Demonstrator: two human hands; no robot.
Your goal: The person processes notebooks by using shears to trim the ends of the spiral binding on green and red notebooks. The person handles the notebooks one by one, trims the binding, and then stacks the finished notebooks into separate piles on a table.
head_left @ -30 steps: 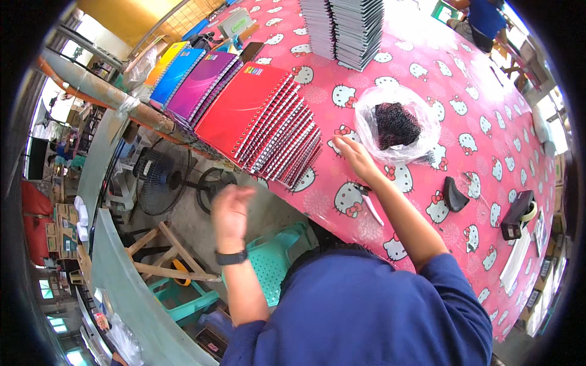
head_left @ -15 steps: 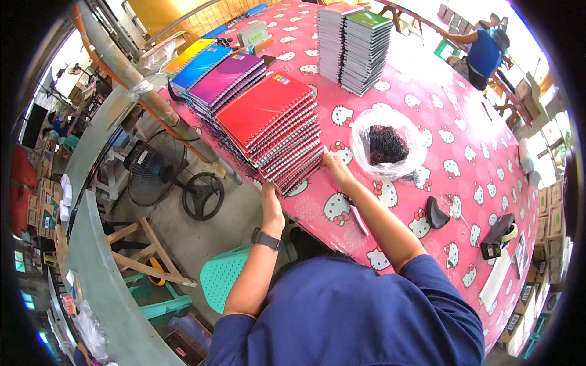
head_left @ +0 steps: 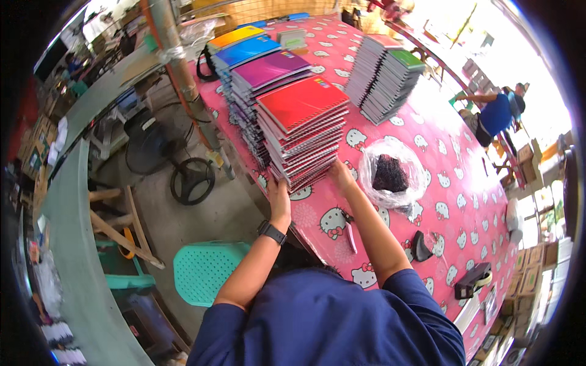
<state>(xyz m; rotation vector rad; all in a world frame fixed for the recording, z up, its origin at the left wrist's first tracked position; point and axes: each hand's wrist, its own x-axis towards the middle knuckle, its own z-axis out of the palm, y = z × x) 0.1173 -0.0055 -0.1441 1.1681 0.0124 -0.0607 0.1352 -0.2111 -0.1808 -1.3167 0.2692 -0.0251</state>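
Note:
A tall stack of red spiral notebooks stands near the table's left edge. Low on its left corner, my left hand presses in, a dark watch on that wrist. My right hand grips the lower right side of the same stack; the fingertips of both hands are partly hidden by the notebooks. Close behind the red stack are purple notebooks, blue notebooks and yellow notebooks, all in piles. Beside my right forearm lies a pair of pink-handled pliers.
Two notebook piles stand farther back on the pink patterned table. A plastic bag with black coils, a black curved piece and a tape dispenser lie rightward. A green stool and a fan stand left.
My view has turned, so the table scene sits farther right and lower. The red stack looks more upright and even in its edges, with both hands still at its base.

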